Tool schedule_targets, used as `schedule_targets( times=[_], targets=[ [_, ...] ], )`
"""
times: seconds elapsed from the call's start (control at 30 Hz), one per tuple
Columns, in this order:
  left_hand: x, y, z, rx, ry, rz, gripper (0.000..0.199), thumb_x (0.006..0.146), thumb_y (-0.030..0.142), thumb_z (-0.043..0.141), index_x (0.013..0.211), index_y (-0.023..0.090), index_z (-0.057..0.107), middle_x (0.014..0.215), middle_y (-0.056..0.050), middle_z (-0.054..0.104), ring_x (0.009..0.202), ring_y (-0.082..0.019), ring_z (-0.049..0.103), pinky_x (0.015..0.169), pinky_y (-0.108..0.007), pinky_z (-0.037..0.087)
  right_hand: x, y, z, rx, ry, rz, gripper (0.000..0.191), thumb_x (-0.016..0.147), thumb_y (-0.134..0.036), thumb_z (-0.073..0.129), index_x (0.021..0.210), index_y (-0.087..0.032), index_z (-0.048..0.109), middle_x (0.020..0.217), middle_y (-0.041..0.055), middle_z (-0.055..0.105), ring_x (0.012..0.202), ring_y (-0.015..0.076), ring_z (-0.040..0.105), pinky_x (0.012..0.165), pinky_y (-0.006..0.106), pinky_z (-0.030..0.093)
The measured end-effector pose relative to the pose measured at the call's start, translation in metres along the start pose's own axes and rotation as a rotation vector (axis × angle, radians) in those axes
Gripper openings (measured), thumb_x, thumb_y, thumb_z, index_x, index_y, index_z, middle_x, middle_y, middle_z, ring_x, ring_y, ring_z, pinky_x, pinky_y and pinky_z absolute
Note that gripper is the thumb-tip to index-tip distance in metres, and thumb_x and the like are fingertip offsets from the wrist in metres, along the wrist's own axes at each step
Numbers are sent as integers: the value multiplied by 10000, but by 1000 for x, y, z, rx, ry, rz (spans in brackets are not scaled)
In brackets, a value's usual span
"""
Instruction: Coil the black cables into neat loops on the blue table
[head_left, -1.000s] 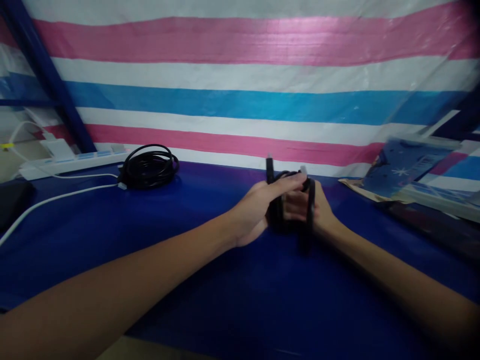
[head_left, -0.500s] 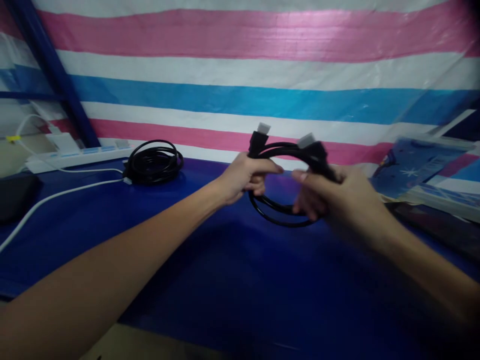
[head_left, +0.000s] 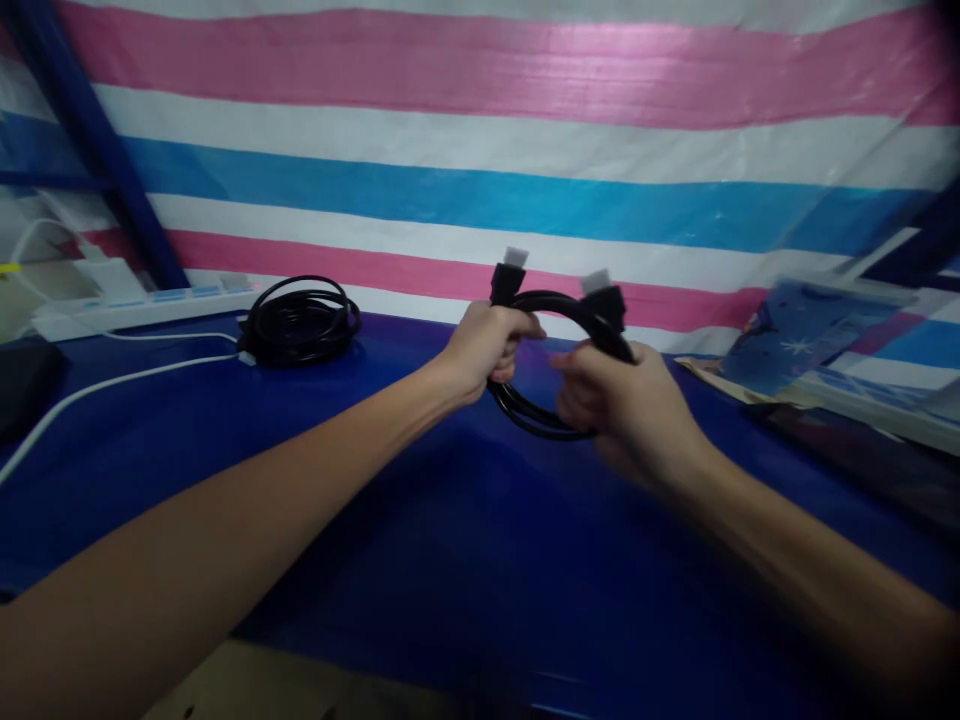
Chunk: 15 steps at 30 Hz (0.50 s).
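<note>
A coiled black HDMI cable (head_left: 551, 303) is held up between my two hands, above the blue tabletop (head_left: 450, 540). My left hand (head_left: 487, 345) is closed around the left side of the loop. One silver-tipped plug (head_left: 508, 278) sticks up just above that hand. On the other side, my right hand (head_left: 619, 395) grips the loop, slightly blurred, with the second plug (head_left: 604, 300) rising above its fingers. The lower part of the loop hangs between the hands, and the parts inside the palms are hidden.
Another black cable coil (head_left: 300, 322) lies at the back left, beside a white power strip (head_left: 150, 312) and white cords. A dark flat object (head_left: 30, 388) is at the far left. To the right stand a blue patterned pouch (head_left: 795, 335) and a dark flat device (head_left: 855, 465).
My right hand has moved left, closer to my left hand, and its fingers have curled in tighter on the cable. The view has shifted slightly.
</note>
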<state>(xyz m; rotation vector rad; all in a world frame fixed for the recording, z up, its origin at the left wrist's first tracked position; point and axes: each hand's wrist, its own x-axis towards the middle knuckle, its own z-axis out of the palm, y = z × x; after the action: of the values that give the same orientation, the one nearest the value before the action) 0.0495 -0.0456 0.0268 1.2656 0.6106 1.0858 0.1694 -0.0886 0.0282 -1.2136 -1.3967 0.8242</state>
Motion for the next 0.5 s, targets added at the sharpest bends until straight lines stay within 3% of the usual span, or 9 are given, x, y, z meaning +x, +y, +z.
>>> schedule_targets(
  times=[0.03, 0.13, 0.23, 0.33, 0.37, 0.43, 0.5],
  targets=[
    [5, 2, -8, 18, 112, 32, 288, 655, 101, 539, 498, 199, 318, 381, 105, 195, 319, -11, 159, 360, -204, 121, -2, -5, 6, 90, -1, 39, 358, 707, -170, 527, 496, -207, 240, 417, -74, 187, 362, 46, 172, 382, 235, 187],
    [7, 20, -26, 135, 165, -35, 306, 711, 155, 573, 560, 205, 312, 428, 106, 211, 335, -15, 184, 364, -201, 180, 12, -16, 21, 243, -50, 194, 350, 752, -164, 537, 553, -205, 252, 423, -86, 169, 366, 39, 137, 374, 223, 181],
    [1, 52, -54, 386, 270, 17, 178, 750, 198, 578, 672, 193, 418, 473, 85, 326, 350, -46, 323, 396, -210, 310, 52, -24, 50, 136, -156, 203, 257, 851, -201, 479, 678, -209, 289, 471, -100, 144, 393, 49, 140, 382, 193, 247],
    [1, 92, -106, 893, 447, 83, 91, 719, 161, 566, 750, 203, 491, 512, 35, 474, 411, -119, 488, 427, -232, 356, 94, -34, 105, 60, -227, 122, 175, 924, -315, 411, 809, -187, 378, 530, -78, 252, 432, 52, 302, 460, 181, 385],
    [3, 103, -128, 1052, 509, 6, 81, 714, 167, 570, 725, 208, 501, 501, 22, 496, 422, -134, 504, 427, -232, 344, 107, -38, 127, 15, -254, 101, 160, 933, -322, 394, 874, -174, 407, 564, -63, 312, 461, 53, 366, 494, 186, 420],
    [10, 117, -172, 1150, 623, -76, 136, 692, 165, 593, 608, 205, 493, 424, -10, 482, 403, -150, 476, 410, -240, 275, 129, -43, 170, -120, -329, 79, 178, 927, -285, 397, 1019, -141, 447, 660, -8, 451, 558, 87, 502, 550, 229, 471],
    [17, 119, -213, 1329, 781, -222, 250, 649, 206, 662, 500, 213, 461, 383, -21, 446, 454, -155, 478, 436, -253, 258, 147, -44, 207, -301, -404, 47, 238, 893, -230, 440, 1094, -108, 478, 791, 72, 541, 743, 166, 593, 636, 294, 506]
  ],
)
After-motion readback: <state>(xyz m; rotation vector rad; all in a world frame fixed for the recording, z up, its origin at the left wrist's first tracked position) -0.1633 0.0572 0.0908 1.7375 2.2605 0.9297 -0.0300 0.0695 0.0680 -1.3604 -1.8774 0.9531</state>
